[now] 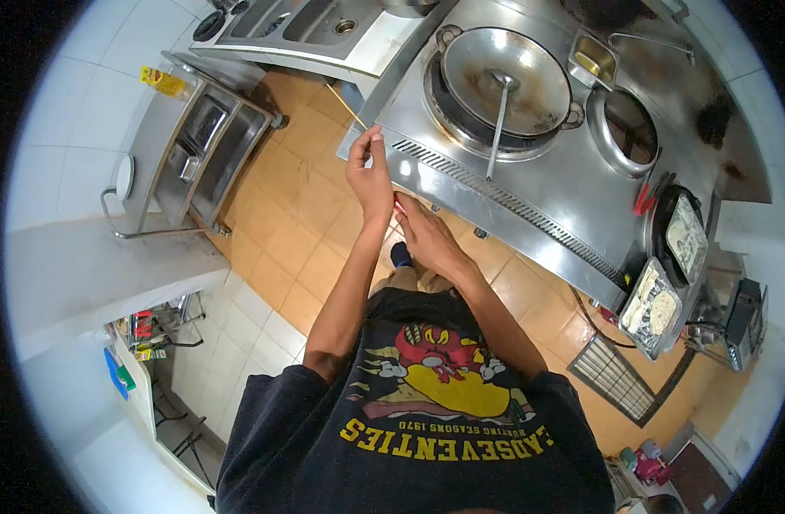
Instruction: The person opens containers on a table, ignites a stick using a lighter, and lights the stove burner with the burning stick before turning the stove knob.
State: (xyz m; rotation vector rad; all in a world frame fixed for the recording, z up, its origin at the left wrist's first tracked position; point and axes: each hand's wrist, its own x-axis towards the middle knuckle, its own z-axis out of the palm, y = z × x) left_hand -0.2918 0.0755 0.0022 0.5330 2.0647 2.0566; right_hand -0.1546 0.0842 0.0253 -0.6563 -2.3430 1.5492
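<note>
My left hand (371,176) is raised near the stove's front corner, its fingers pinched on a thin yellowish stick (345,104) that points up and away to the left. Just below and to the right, my right hand (428,236) is closed, close against the left wrist. A small red and pale object (399,207) shows at its fingers; most of it is hidden, so its kind is unclear. Both hands are in front of the steel stove (410,107). On its burner sits a large wok (530,94) with a long-handled ladle (499,124) resting inside.
A steel ring (614,146), a small metal container (593,62) and red-handled tongs (645,197) are on the stove. Foil trays (651,310) lie at the right end. A sink (324,38) stands at upper left, above a steel trolley (225,167). A floor grate (611,377) is at right.
</note>
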